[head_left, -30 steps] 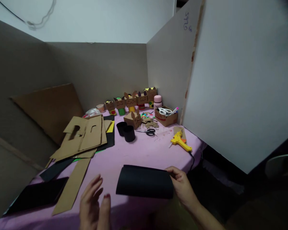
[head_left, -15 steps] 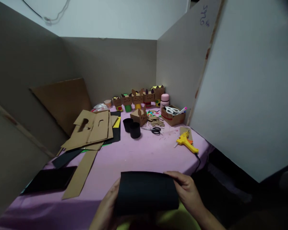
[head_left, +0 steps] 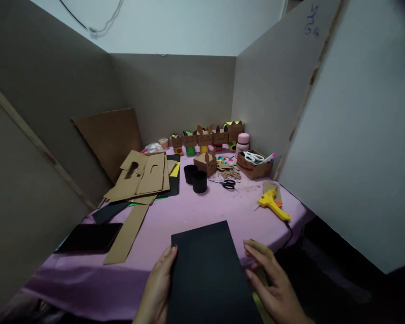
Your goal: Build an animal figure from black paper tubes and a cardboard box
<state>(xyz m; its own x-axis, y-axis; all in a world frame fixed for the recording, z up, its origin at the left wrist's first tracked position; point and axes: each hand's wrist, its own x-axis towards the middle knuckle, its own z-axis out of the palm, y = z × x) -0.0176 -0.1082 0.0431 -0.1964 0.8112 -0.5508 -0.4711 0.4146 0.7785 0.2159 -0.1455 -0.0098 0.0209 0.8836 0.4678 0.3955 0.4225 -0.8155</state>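
Observation:
A sheet of black paper [head_left: 207, 274] is held up at the table's near edge, its long side running toward me. My left hand [head_left: 159, 281] grips its left edge, thumb on top and the other fingers underneath. Just off the right edge is my right hand [head_left: 270, 279], fingers apart and curved, with nothing in them. Beyond the sheet, two black paper tubes [head_left: 199, 182] stand upright beside a cardboard box with ears [head_left: 205, 164]. Black-handled scissors [head_left: 228, 184] lie to their right.
On the right lie a yellow glue gun [head_left: 273, 204] and a box of tools [head_left: 254, 168]. Cardboard pieces [head_left: 145, 177], a cardboard strip [head_left: 128, 236] and a dark tablet-like slab [head_left: 89, 237] cover the left. Several cardboard animal figures [head_left: 204, 138] line the back. Partitions [head_left: 175, 90] surround the table.
The black sheet has gone from bent and held sideways between both hands to flat and lengthwise. My right hand has let go of it. The view has shifted slightly left.

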